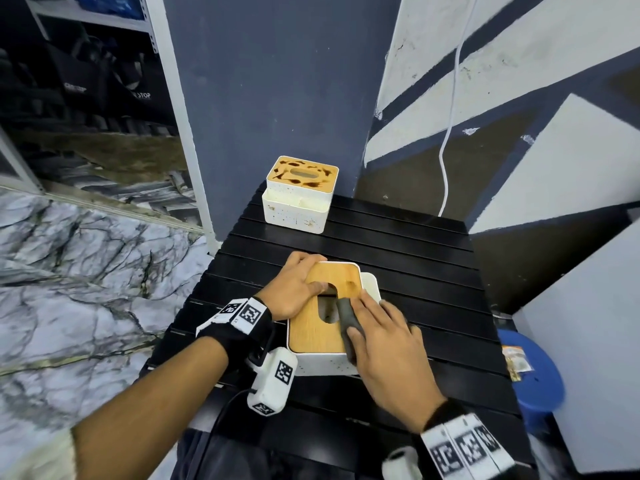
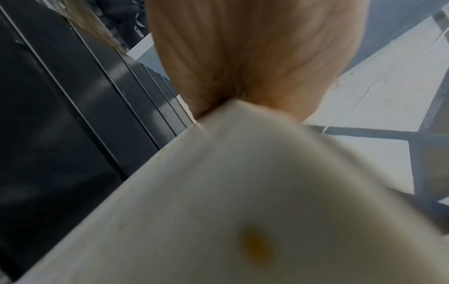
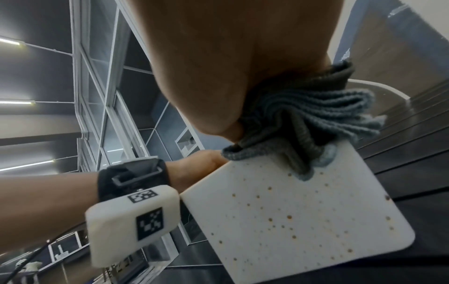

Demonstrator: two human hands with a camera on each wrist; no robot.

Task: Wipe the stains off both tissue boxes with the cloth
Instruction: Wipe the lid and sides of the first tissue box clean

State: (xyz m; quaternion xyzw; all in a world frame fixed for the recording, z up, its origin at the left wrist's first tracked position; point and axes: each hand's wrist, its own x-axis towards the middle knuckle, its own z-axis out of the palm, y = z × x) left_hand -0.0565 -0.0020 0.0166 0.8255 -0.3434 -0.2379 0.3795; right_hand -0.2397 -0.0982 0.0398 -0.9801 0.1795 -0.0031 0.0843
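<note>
The near tissue box [image 1: 313,332], white with a wooden lid, lies on the black slatted table [image 1: 415,258]. My left hand [image 1: 294,289] grips its far left corner, thumb on the lid beside the slot; the left wrist view shows the palm [image 2: 243,57] against the box's corner [image 2: 243,192]. My right hand [image 1: 381,341] holds the bunched grey cloth [image 1: 348,320] and presses it on the lid's right side. In the right wrist view the cloth [image 3: 316,115] hangs over the box's brown-speckled side [image 3: 303,211]. The second tissue box [image 1: 299,195] stands at the table's far edge, its lid covered in dark stains.
A dark blue pillar [image 1: 277,98] rises just behind the far box. A white cable [image 1: 446,150] hangs down the painted wall at right. A blue stool [image 1: 533,375] stands right of the table. Marble-patterned floor lies to the left.
</note>
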